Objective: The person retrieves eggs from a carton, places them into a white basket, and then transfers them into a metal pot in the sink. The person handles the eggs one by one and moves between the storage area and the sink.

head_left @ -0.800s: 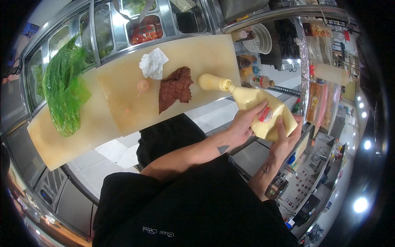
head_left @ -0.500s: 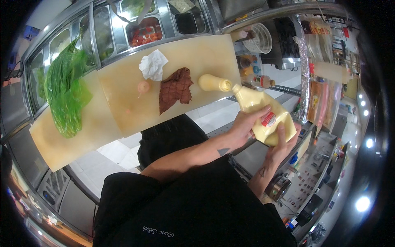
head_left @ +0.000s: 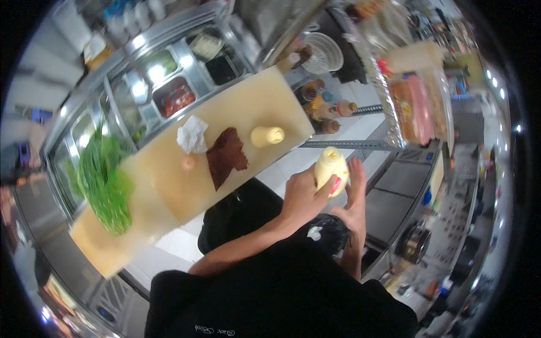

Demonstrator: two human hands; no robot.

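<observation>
My left hand is wrapped round a pale yellow squeezable bottle with a red label, its open mouth turned up toward me. Beside the bottle's right side, my right hand has its fingers stretched out; whether it touches the bottle I cannot tell. On the long cutting board a smaller pale yellow bottle lies on its side near the right end. Left of it are a brown cloth, a crumpled white tissue and a small pinkish round thing.
Long green leaves in a green plastic bag lie across the board's left end. Metal food trays run along its far side. Sauce bottles stand on a lower shelf at right. Below my hands is a black bag-lined bin.
The large bottle has moved left and toward me, and its mouth now tips up. My right hand has loosened from it and opened. The whole view has turned.
</observation>
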